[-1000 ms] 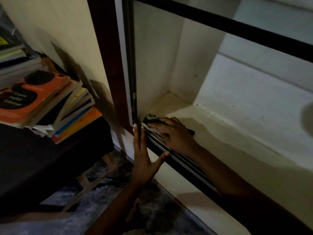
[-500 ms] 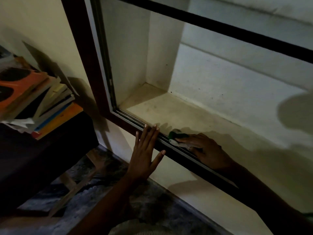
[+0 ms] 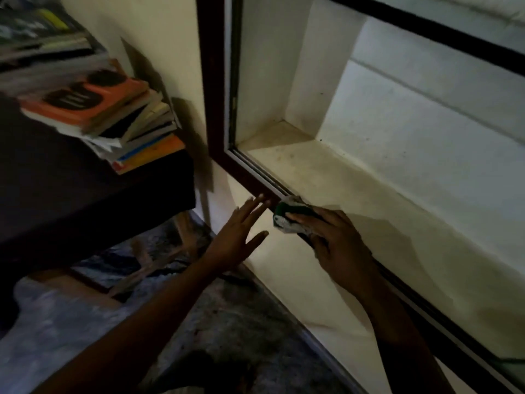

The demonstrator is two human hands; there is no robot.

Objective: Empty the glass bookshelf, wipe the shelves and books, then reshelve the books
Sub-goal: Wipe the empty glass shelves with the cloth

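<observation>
The bookshelf's bottom shelf [image 3: 335,177] is a pale recess in the wall with no books in it, framed by dark wood [image 3: 211,109] with a sliding-glass track along its front edge. My right hand [image 3: 335,240] presses a green and white cloth [image 3: 287,217] onto that track. My left hand [image 3: 235,234] is flat and open, fingers spread, its fingertips at the frame just left of the cloth. A pile of books [image 3: 113,118], an orange-covered one on top, lies on a dark table [image 3: 71,194] at the left.
A dark horizontal bar [image 3: 426,32] crosses the upper part of the recess. Below the shelf runs a cream wall, then a mottled grey floor [image 3: 227,322]. Wooden table legs [image 3: 153,265] stand under the table. More books are stacked at the top left.
My right hand has drawn the cloth out of the left corner and slid it right along the track. My left hand has stayed on the frame beside it. The view has swung about.
</observation>
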